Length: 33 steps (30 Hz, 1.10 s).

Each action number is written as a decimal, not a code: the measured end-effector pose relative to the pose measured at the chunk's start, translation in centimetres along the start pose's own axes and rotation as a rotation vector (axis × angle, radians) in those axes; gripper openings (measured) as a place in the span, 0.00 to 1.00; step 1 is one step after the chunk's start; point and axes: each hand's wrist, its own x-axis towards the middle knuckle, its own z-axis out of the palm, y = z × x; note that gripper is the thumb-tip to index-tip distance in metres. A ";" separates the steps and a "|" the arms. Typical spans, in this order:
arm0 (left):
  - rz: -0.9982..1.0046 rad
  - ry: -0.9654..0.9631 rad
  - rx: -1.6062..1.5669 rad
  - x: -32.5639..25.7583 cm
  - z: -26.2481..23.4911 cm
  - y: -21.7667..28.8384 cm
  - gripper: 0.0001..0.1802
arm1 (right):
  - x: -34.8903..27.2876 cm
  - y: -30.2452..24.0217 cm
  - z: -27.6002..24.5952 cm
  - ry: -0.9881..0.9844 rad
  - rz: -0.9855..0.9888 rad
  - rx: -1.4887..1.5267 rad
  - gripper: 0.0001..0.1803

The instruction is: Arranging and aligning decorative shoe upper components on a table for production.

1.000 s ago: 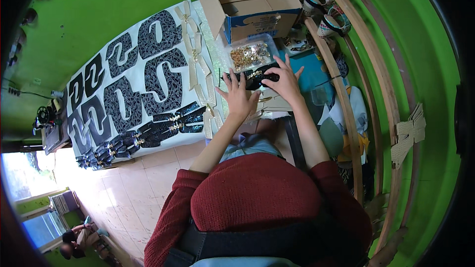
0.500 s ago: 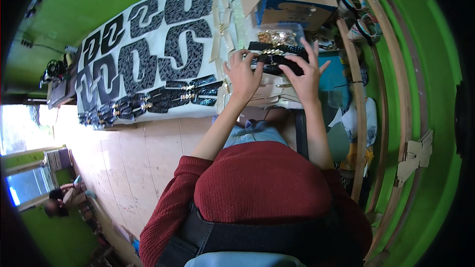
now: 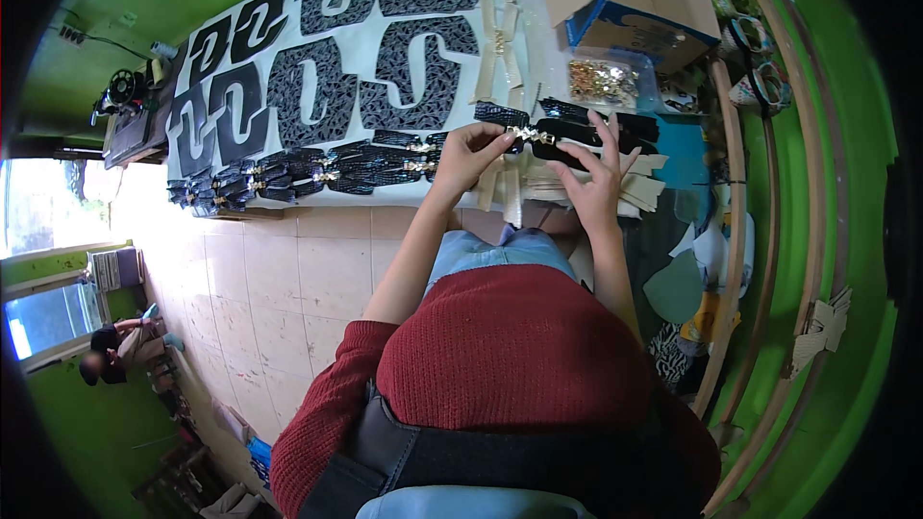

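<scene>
A black textured strap with a gold-coloured ornament at its middle lies across the near right part of the table. My left hand is closed on it, thumb and forefinger pinching beside the ornament. At the strap's right half hovers my right hand, fingers spread and thumb apart; whether a fingertip touches the strap cannot be made out. Another black strap lies just beyond. Cream straps are stacked under and beside my right hand. More black straps with gold ornaments form an overlapping row to the left.
A clear tray of gold-coloured ornaments sits before an open cardboard box. Black patterned cut-out pieces cover the table's left part. Wooden rails run along the right. A seated person is far left.
The view has swung left, so the table sits further right in it. My left thumb and forefinger now pinch beside the ornament; my right hand stays spread near the strap.
</scene>
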 end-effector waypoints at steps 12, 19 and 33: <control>0.403 0.287 1.037 -5.0 -14.7 0.2 0.10 | -1.6 -9.5 12.6 -0.120 0.010 0.027 0.16; 0.231 0.344 1.068 -6.0 -21.1 -2.1 0.09 | -2.1 -12.1 19.5 -0.179 -0.081 -0.006 0.16; 0.147 0.355 1.086 -5.3 -24.0 -3.5 0.09 | -2.2 -13.4 22.7 -0.278 -0.084 -0.161 0.17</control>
